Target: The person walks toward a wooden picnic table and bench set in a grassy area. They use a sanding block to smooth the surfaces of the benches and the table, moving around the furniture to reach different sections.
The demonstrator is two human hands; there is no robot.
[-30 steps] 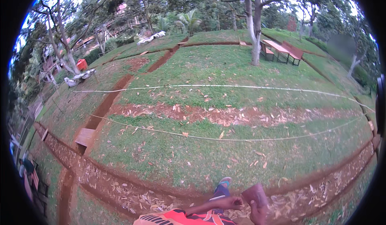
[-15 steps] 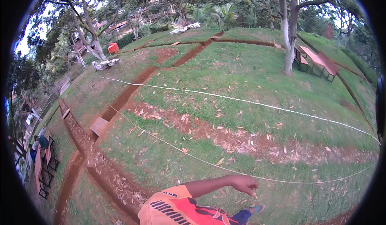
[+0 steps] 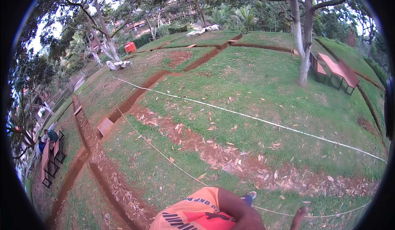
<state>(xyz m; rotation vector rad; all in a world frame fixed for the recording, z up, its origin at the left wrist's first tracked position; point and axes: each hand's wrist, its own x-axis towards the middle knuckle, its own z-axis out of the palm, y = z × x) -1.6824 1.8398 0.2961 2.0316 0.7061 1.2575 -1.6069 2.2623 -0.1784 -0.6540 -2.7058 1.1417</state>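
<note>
My left arm (image 3: 240,207) comes out of an orange sleeve and bends down past the lower edge, so its hand is out of sight. Low on the right, part of my right hand (image 3: 300,217) shows above the grass; it is small and blurred, and its fingers cannot be made out. Nothing can be seen in it. Close by, a thin pale line (image 3: 267,209), like a cord, runs across the grass. One of my feet (image 3: 251,195) shows beyond the arm.
Narrow soil trenches (image 3: 135,96) cut the grass on the left, with a flat board (image 3: 105,127) across one. A white line (image 3: 230,110) crosses the lawn. A tree (image 3: 303,65) and table with benches (image 3: 331,65) stand right. People sit at a table (image 3: 45,160) far left.
My left arm has swung back, taking its loosely curled hand out of view. My right hand has come in at the lower right. The view has shifted, and the surroundings sit further right.
</note>
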